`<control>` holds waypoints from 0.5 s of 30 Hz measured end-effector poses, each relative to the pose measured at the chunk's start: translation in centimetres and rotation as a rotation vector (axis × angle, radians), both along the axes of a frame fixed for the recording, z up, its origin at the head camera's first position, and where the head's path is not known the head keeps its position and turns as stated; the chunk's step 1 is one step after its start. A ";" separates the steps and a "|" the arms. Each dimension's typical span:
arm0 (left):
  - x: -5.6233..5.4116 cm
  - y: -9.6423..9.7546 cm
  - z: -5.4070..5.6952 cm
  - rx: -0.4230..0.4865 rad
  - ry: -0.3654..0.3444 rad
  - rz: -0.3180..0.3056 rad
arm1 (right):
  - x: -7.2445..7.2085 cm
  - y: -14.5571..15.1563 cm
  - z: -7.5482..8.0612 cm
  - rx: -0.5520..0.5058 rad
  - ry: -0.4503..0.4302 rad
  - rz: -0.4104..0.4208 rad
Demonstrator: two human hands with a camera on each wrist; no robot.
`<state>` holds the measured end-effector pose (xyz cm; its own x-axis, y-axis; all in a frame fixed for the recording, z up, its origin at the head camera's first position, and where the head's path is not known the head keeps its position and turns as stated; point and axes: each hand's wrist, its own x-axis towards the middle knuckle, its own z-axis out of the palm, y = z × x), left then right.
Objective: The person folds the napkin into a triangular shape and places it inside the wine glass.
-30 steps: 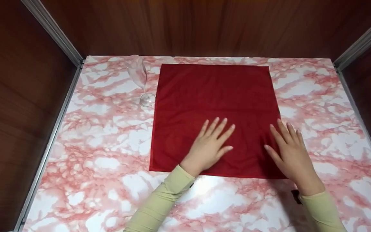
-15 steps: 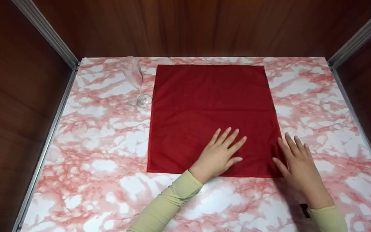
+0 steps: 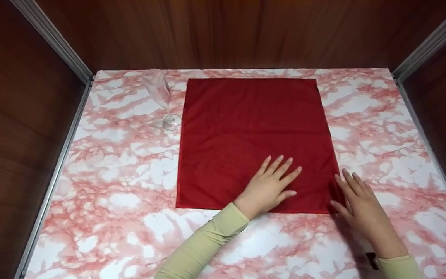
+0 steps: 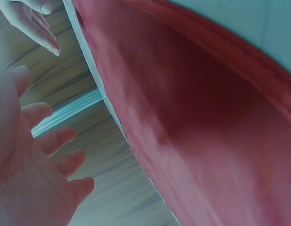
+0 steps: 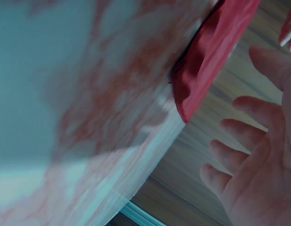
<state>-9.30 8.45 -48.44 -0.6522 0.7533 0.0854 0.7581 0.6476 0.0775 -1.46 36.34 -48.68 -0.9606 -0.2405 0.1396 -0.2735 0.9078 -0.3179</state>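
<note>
A square red cloth [image 3: 246,112] lies spread out on the table, with a faint crease across its middle. Over its near right part is my left hand [image 3: 269,190], fingers spread and straight; in the left wrist view a gap shows between the palm [image 4: 32,169] and the cloth [image 4: 221,141]. My right hand [image 3: 364,207] hovers by the near right corner, fingers extended, thumb overlapping the cloth's edge. Its shadow falls on the marbled tabletop in the right wrist view, where the fingers [image 5: 242,134] are apart from the cloth [image 5: 197,70]. Neither hand holds anything.
A clear stemmed glass [image 3: 159,91] stands left of the cloth, its foot close to the cloth's left edge. The pink and white marbled table [image 3: 103,217] is bounded by dark wood panels [image 3: 238,35] at the back and sides, with metal rails [image 3: 52,38] at the corners.
Both hands have moved right and toward the near edge, the right hand drawing off the cloth past its right side. The view has shifted slightly; cloth and glass have stayed put.
</note>
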 end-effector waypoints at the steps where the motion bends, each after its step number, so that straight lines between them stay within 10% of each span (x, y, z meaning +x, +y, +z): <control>1: 0.1 0.1 0.0 -0.005 -0.006 -0.003 | 0.0 0.0 0.0 0.001 -0.006 0.006; 15: 1.7 1.5 -0.2 -0.106 -0.098 -0.062 | 1.3 -0.2 -0.6 0.041 -0.031 0.054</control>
